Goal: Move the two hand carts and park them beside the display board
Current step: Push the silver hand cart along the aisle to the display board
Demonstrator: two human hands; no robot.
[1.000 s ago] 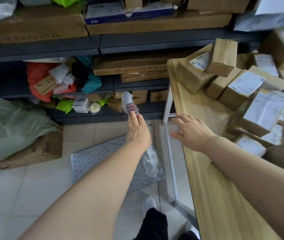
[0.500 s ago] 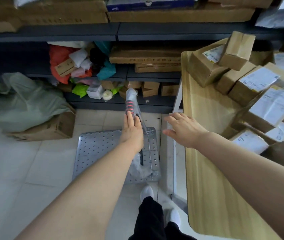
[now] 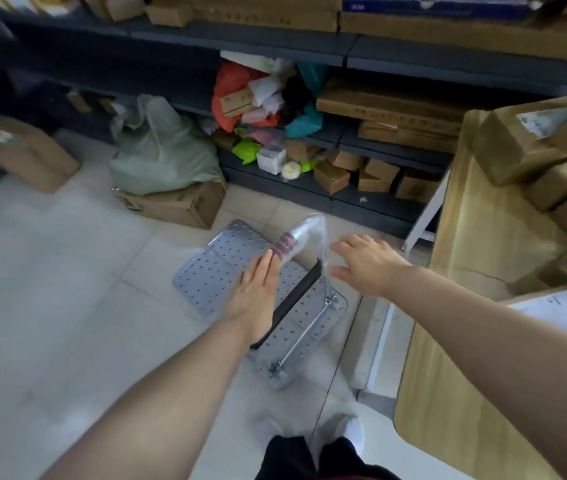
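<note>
Perforated metal cart [image 3: 206,275] held by its plastic-wrapped handle [image 3: 306,233] on pale floor tiles.
The left hand [image 3: 254,299] is closed around the handle's ribbed red-and-black grip [image 3: 282,247]; the right hand [image 3: 368,265] is spread open, apart from the handle. The cart's flat rounded deck is hemmed by a wooden table [image 3: 476,306] at right and dark shelves [image 3: 361,199] beyond; open floor is seen at left.
</note>
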